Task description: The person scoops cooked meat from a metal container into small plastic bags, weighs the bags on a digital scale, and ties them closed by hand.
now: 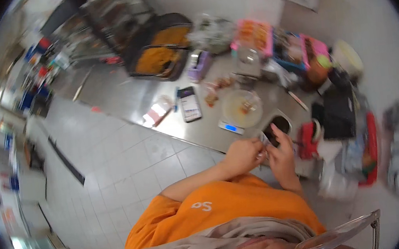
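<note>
My left hand (244, 156) and my right hand (282, 152) meet near the front edge of a steel table (135, 104). My left hand's fingers are curled on a small clear plastic piece (264, 140), probably a bag's edge. My right hand's fingertips are at the same piece, one finger raised; its grip is unclear. Just beyond lies a dark-filled metal tray (280, 125). A digital scale (232, 127) with a lit display carries a round translucent lid or plate (236, 111) with a small bagged item (248, 107). A phone (189, 104) lies left of it.
Farther back are black containers of orange-brown food (156, 60), a purple tape dispenser (199, 66), a clear bag of greens (212, 34) and pink baskets (267, 39). A red tape dispenser (307, 140) stands at the right. A packet of pinkish contents (158, 110) lies by the table's edge.
</note>
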Demonstrator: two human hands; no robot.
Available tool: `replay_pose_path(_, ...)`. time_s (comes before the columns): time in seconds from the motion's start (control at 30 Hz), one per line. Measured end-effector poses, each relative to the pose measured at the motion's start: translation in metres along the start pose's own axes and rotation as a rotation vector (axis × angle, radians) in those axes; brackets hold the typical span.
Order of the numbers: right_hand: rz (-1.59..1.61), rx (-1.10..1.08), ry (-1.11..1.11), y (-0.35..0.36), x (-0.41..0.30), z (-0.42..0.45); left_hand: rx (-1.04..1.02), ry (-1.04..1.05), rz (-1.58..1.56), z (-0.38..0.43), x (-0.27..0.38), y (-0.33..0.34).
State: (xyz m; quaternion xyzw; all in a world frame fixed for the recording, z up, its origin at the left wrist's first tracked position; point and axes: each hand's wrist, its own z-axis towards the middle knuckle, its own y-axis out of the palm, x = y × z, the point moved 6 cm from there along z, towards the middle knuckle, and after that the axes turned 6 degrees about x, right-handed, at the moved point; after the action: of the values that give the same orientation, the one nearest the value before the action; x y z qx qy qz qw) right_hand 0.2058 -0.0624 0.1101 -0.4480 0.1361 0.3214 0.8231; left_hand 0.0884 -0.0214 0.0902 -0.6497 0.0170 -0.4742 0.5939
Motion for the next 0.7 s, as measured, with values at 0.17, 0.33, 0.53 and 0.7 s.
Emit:
replay_pose_path(0.17,-0.009,-0.064,0.214,-0.010,0.013,-0.012,0.126,0.314,-0.135,0.010,0.021,-0.009)
replay_pose_path(0.33,0.198,0.091,0.298,-0.019,0.021,-0.026,0.082,0.377,-0.139,0.019,0.016,0.002)
replay_pose_path(0.53,0.134,0.942,0.292,-0.044,0.101,-0.102,0.255,0.131,-0.272,0.027,-0.029,-0.017)
replay_pose_path(0.7,0.357,0.537,0.899,0.023,0.153,-0.114,0.229,-0.113,-0.515,0.013,-0.080,0.011)
